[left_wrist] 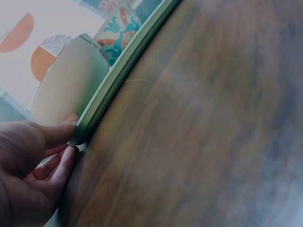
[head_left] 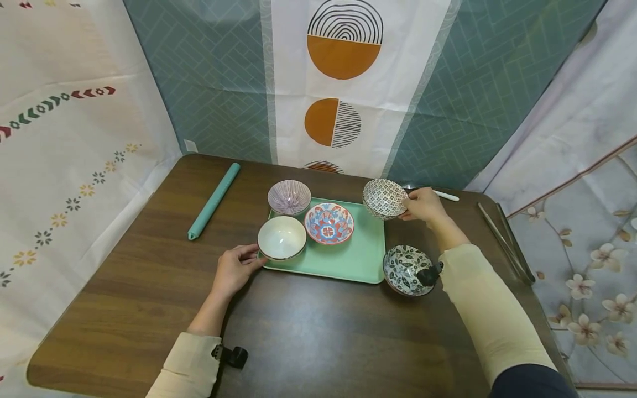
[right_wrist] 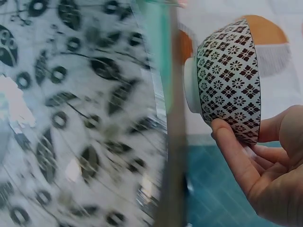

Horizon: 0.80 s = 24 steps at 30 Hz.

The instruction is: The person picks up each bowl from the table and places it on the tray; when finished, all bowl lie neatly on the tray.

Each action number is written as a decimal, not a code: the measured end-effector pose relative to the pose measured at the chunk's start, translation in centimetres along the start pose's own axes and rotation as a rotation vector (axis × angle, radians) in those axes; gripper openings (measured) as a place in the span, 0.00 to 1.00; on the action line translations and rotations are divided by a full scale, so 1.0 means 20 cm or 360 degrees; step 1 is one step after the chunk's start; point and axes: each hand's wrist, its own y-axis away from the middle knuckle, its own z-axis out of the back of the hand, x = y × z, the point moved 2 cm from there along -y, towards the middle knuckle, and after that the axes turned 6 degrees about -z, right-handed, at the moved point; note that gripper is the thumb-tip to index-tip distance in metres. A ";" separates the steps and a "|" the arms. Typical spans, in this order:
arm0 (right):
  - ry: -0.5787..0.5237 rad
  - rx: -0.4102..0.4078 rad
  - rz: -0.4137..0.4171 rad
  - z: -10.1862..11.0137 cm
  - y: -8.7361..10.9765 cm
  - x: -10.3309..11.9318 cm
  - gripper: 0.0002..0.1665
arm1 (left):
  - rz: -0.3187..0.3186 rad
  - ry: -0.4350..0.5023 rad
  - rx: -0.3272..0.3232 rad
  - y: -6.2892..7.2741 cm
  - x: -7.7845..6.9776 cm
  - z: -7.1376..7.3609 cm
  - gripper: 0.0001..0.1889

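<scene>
My left hand point(head_left: 236, 269) pinches the near left corner of a light green tray point(head_left: 348, 268), thumb above the rim and fingers beneath, as the left wrist view shows. On the tray's left half stand a plain white bowl point(head_left: 282, 237), a purple-striped bowl point(head_left: 289, 197) and a red-and-blue patterned bowl point(head_left: 329, 223). Over the tray's far right corner, my right hand point(head_left: 427, 207) grips a bowl with a small dark flower pattern point(right_wrist: 232, 80) by its side, thumb and fingers at the rim and wall. A leaf-patterned bowl point(head_left: 405, 268) sits by the tray's near right corner, below my right forearm.
A teal rolled cylinder point(head_left: 214, 202) lies at the table's far left. Behind my right hand, a white-handled utensil point(head_left: 446, 196) lies by the back edge. Long thin rods point(head_left: 505, 243) lie along the right edge. Cloth hangings point(head_left: 214, 83) surround the wooden table point(head_left: 318, 337).
</scene>
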 end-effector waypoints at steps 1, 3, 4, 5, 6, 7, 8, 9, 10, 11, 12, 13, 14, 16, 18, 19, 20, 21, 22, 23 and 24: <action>0.0003 0.0009 -0.0017 -0.03 -0.01 0.00 0.21 | 0.0002 -0.0002 0.0000 0.00 0.00 0.00 0.21; -0.0006 0.0028 -0.0053 -0.08 -0.04 -0.01 0.21 | 0.0003 -0.0001 -0.0001 0.00 0.01 0.00 0.21; -0.0011 0.0039 -0.0067 -0.11 -0.05 -0.02 0.22 | 0.0002 -0.0001 -0.0002 0.00 0.01 0.00 0.21; -0.0011 0.0051 -0.0077 -0.13 -0.05 -0.02 0.22 | -0.0001 -0.0002 -0.0004 0.00 0.01 0.00 0.21; -0.0013 0.0059 -0.0082 -0.14 -0.06 -0.02 0.22 | -0.0006 0.0003 -0.0009 0.00 0.01 0.00 0.21; -0.0014 0.0068 -0.0088 -0.15 -0.07 -0.02 0.22 | -0.0015 0.0004 -0.0011 0.00 0.01 0.00 0.21; -0.0024 0.0077 -0.0091 -0.16 -0.07 -0.02 0.22 | -0.0022 0.0006 -0.0015 0.00 0.01 0.00 0.21; -0.0027 0.0086 -0.0093 -0.17 -0.08 -0.02 0.22 | -0.0030 0.0006 -0.0018 0.00 0.01 0.00 0.20; -0.0038 0.0095 -0.0101 -0.17 -0.08 -0.02 0.22 | -0.0034 0.0006 -0.0017 0.00 0.01 0.00 0.20; -0.0049 0.0106 -0.0112 -0.18 -0.08 -0.03 0.22 | -0.0037 0.0005 -0.0016 -0.01 0.01 0.00 0.20; -0.0058 0.0121 -0.0117 -0.17 -0.08 -0.03 0.22 | -0.0038 0.0006 -0.0016 -0.01 0.01 -0.01 0.20; -0.0058 0.0140 -0.0123 -0.17 -0.08 -0.03 0.23 | -0.0038 0.0005 -0.0015 -0.01 0.01 -0.01 0.20; -0.0062 0.0153 -0.0130 -0.17 -0.08 -0.04 0.24 | -0.0036 0.0009 -0.0014 -0.01 0.01 -0.01 0.20; -0.0040 0.0172 -0.0125 -0.15 -0.07 -0.04 0.25 | -0.0033 0.0016 -0.0015 -0.01 0.01 -0.01 0.21; 0.0021 0.0183 -0.0091 -0.13 -0.05 -0.04 0.27 | -0.0029 0.0019 -0.0016 -0.01 0.01 -0.01 0.21; 0.0055 0.0181 -0.0070 -0.11 -0.03 -0.04 0.28 | -0.0026 0.0020 -0.0016 -0.01 0.01 -0.01 0.21; 0.0088 0.0177 -0.0047 -0.10 -0.02 -0.04 0.29 | -0.0023 0.0020 -0.0016 -0.01 0.01 -0.01 0.21; 0.0125 0.0177 -0.0016 -0.08 0.00 -0.04 0.30 | -0.0022 0.0016 -0.0017 -0.01 0.01 -0.01 0.21; 0.0152 0.0175 0.0013 -0.06 0.02 -0.04 0.31 | -0.0021 0.0013 -0.0016 -0.01 0.01 -0.01 0.21; 0.0182 0.0167 0.0046 -0.04 0.04 -0.04 0.31 | -0.0020 0.0008 -0.0015 -0.01 0.01 -0.01 0.21; 0.0205 0.0154 0.0076 -0.03 0.07 -0.04 0.31 | -0.0020 0.0004 -0.0015 -0.01 0.01 0.00 0.21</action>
